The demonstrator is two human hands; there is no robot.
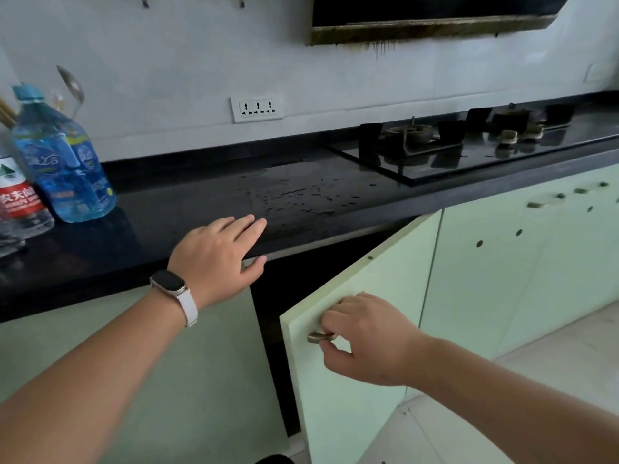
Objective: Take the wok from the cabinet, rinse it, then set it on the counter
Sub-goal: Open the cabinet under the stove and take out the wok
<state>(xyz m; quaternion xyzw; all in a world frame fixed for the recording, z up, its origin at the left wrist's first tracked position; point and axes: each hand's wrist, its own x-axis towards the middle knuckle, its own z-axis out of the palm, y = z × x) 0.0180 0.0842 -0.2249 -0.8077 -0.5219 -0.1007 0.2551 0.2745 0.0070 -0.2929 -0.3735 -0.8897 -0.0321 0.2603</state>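
1. My right hand (363,339) grips the metal handle (321,336) of a pale green cabinet door (361,396), fingers curled over the bar and thumb tucked beneath it; the door stands swung partway out toward me.

2. My left hand (219,256) lies flat on the front edge of the black counter (187,212), fingers together and extended, thumb hooked just under the lip, holding nothing. A watch (169,284) with a light strap sits on that wrist.

3. The cabinet opening (268,296) between my two hands is dark. The wok cannot be made out in it; I cannot tell where inside it sits, only that neither hand touches it.

4. Water droplets (294,195) are scattered on the counter just beyond my left fingertips.

5. A blue water bottle (63,155) stands at the far left of the counter, and beside it a clear bottle with a red label (20,199).

6. A black glass gas hob (469,142) with two burners is set into the counter to the right, under a grimy range hood (432,21).

7. A white wall socket (257,108) is mounted on the tiled wall above the counter.
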